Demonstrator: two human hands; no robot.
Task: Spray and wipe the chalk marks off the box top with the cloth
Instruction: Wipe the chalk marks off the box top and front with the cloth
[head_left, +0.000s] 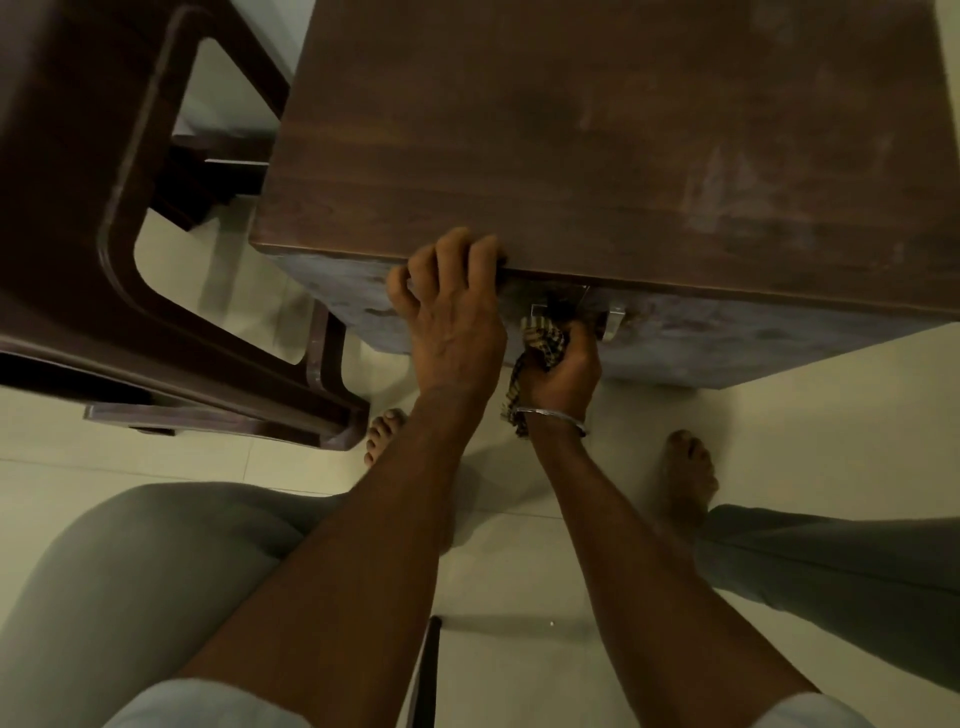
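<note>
The box top (571, 130) was a dark wooden surface that filled the upper part of what we saw, with faint pale chalk marks (727, 192) smeared towards its right side. At its near edge the left hand (452, 317) gripped the box top, fingers curled over the rim. Just beside it, lower against the front face of the box, the right hand (563, 371) clutched the checked cloth (543, 340) in a bunch, close to a metal latch (613, 319); we could not tell whether the cloth touched it. A thin bangle (550, 415) circled the right wrist. A dark wooden chair (130, 208) stood left of the box on the pale tiled floor (779, 415).
</note>
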